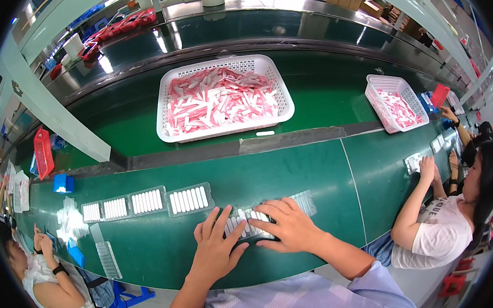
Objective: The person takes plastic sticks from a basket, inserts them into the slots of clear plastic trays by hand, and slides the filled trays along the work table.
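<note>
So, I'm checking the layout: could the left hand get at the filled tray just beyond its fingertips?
Probably yes: the left hand is close to the filled tray, and nothing visible stands between them.

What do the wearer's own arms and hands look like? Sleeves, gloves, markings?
Left hand and right hand: no gloves; no rings, wristwear, cables or markings that I can make out. Forearms uncovered. Right sleeve is pale lavender cloth, ending near the elbow, matching the top.
</note>
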`<state>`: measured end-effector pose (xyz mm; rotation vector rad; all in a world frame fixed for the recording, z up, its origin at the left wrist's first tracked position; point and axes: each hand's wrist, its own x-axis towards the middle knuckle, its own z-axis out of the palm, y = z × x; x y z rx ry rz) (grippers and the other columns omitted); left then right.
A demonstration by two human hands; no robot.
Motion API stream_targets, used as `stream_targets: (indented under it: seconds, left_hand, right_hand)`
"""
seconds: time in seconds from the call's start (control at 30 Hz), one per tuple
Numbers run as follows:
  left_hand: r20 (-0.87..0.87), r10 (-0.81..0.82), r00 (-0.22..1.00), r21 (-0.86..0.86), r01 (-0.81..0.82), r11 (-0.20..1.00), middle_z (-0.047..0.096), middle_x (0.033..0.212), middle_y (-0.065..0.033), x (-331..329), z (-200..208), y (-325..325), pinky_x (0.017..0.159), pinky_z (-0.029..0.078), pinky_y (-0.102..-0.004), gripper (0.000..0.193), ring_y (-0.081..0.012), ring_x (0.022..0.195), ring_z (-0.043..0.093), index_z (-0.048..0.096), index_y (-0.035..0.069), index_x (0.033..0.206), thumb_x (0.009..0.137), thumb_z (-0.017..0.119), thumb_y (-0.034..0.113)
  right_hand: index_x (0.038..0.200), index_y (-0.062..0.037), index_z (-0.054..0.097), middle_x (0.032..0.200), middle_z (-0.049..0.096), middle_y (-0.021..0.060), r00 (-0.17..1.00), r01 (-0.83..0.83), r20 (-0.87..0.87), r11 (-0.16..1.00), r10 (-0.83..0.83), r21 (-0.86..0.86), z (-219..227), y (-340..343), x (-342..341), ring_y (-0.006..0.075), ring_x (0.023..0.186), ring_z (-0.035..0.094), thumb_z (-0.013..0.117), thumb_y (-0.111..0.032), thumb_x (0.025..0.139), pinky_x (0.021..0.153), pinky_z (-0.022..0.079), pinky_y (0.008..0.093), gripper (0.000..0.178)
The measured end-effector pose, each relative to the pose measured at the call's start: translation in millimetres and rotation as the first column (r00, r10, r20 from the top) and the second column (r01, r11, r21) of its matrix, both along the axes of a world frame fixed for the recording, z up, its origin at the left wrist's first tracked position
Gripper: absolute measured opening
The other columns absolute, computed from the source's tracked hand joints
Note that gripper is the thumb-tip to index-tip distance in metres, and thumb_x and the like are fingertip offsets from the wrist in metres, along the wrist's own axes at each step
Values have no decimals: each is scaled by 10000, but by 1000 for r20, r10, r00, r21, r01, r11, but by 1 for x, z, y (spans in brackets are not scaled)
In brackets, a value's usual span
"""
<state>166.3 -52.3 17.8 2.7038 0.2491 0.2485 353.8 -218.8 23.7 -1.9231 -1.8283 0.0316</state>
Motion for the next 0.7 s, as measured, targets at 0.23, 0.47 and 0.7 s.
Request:
stream_targets:
  seconds: [0.23,0.47,0.7]
  left_hand:
    - [33,-16,999,-48,17,999,440,1573,-159,-6,-1,-3,1097,299,-527,498,-373,1454,375,673,182,1343,880,771,338]
    - [51,33,998,-73,-29,997,437,1574,-157,-20,-1,6,1131,285,-540,496,-399,1472,350,688,191,1316,850,806,311]
    - [-30,-19,999,-12,19,1000,408,1588,-182,-7,-15,-4,1115,295,-548,519,-403,1472,341,687,201,1326,842,812,341]
  right_hand:
    - [1308,-149,667,1435,548,123,1000,-17,-8,999,17,-51,5,11,2,301,1302,514,785,-433,839,1020,401,462,561]
    - [1322,-190,680,1501,510,141,997,54,55,989,-47,-136,-5,1,10,326,1385,467,751,-502,861,1042,379,493,561]
    - [1324,-189,680,1496,516,131,994,-89,-76,984,78,-156,-2,-7,-1,330,1377,473,750,-503,863,1048,369,499,562]
